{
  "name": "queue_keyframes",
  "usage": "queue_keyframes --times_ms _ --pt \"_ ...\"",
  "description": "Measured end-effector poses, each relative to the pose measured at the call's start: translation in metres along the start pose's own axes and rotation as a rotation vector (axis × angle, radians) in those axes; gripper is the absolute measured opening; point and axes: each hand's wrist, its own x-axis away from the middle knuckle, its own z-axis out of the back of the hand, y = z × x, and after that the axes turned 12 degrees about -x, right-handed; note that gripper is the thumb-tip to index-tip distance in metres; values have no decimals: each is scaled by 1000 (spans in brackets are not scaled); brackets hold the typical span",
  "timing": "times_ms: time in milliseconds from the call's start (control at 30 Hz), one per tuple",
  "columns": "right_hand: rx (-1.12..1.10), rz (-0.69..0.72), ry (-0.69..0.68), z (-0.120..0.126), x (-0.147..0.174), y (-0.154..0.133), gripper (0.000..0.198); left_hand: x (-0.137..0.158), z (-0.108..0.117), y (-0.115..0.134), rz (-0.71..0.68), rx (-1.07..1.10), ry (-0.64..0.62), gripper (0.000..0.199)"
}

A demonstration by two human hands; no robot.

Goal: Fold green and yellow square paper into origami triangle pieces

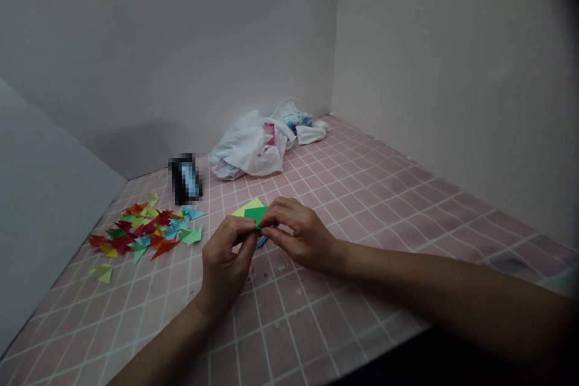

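Above the table's middle, my left hand [230, 256] and my right hand [304, 232] meet fingertip to fingertip. Between them they pinch a small piece of green folded paper [258, 227], mostly covered by the fingers. Just behind it lie a green paper sheet [256, 213] and a yellow paper sheet [248, 205], partly hidden by my hands. A bit of blue [262, 242] shows under the fingers; I cannot make out what it is. To the left is a heap of small folded paper cranes [147, 228] in red, orange, yellow, green and blue.
A pink checked cloth [289, 325] covers the table. A blurred-out dark device [186, 179], perhaps a phone, stands behind the heap. Farther back are a crumpled white plastic bag [248, 148], a blue-and-white packet [296, 117] and a white item [312, 132]. Walls enclose the back and sides.
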Motion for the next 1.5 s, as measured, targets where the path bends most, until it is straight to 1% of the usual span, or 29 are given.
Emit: queue_keyframes --times_ms 100,300,600,700,833,933,1000,1133,1333,1433,1500 --pt "-5 -10 -4 1 0 -1 12 -1 0 1 -36 -32 -1 17" --pt "-10 -13 -1 0 -1 -1 10 -1 0 0 -96 -76 12 19" --pt "19 -6 -11 1 -2 -3 14 -3 1 0 -116 -115 10 17" --pt "74 11 -18 1 -2 -4 14 -5 2 2 -155 -169 16 16" --pt "226 90 -40 0 -1 -3 15 -7 3 5 -238 -261 49 15" --pt "259 96 -21 -1 0 -1 16 -8 3 6 -234 -273 48 14" --pt "221 43 12 -2 0 -1 16 -7 3 5 -195 -247 43 13" --pt "83 -116 119 -4 1 -2 15 -4 3 4 -136 -202 57 12" --pt "-210 -438 283 -6 -1 -5 13 0 1 1 -79 -130 92 16" --pt "-355 -547 320 -6 -2 -2 14 1 1 -3 -69 -108 96 16" --pt "-379 -584 317 -6 -3 1 13 0 1 -5 -102 -135 89 17"
